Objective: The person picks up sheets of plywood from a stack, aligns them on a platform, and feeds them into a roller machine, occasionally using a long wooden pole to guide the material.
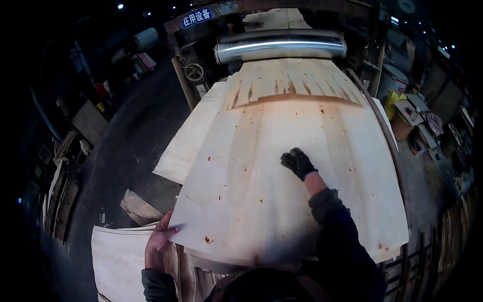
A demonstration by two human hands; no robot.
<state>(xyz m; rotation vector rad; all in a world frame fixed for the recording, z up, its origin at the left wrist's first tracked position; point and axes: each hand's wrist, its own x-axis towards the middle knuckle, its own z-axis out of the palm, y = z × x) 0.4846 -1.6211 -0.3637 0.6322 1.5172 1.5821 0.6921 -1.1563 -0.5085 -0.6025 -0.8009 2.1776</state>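
Note:
A large pale wood veneer sheet [282, 201], marked with brown knots and streaks, lies in front of me. My bare left hand [160, 237] grips its near left corner, thumb on top. On the middle of the sheet rests my right hand [298, 163] in a dark glove, fingers apart and holding nothing. Beyond the sheet's far, brown-stained edge, another veneer piece [302, 78] with split, dark streaks reaches up to a shiny metal roller [282, 49]. More veneer sheets [193, 136] show out to the left, partly covered.
A handwheel [193, 72] sits on the machine frame left of the roller. Stacked veneer [121, 256] stands at lower left, beside a loose wood strip [139, 207]. Drums, a yellow bag [395, 103] and boxes crowd the right. A dark rail [390, 141] runs along the sheet's right side.

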